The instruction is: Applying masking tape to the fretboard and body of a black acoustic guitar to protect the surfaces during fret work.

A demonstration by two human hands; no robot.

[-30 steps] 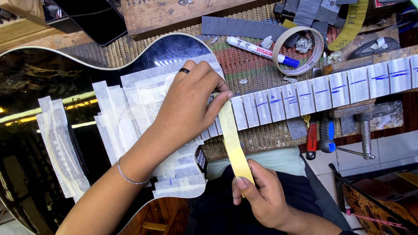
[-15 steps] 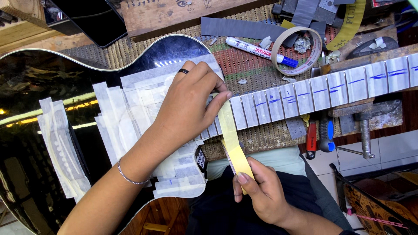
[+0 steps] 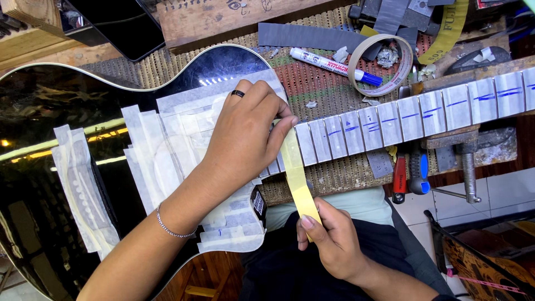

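Left hand (image 3: 245, 131) pressed flat on the guitar (image 3: 50, 106) where body meets neck (image 3: 401, 114), fingertips pinning the far end of a strip of yellow tape (image 3: 296, 178) against the neck edge. Right hand (image 3: 334, 242) pinches the near end of the strip between thumb and fingers, closed tight on it, pulling it toward the lap. Strip runs taut across the neck, just right of the taped-over area.

Change over the last second: almost none. Left hand in the same spot, right hand nudged slightly along the strip. Reads as tape being held under tension and smoothed down, not repositioned.

Tape roll (image 3: 382, 64) and a marker (image 3: 334, 64) lie far right on the mat, well apart from both hands. Clamp (image 3: 468, 161) under the neck.
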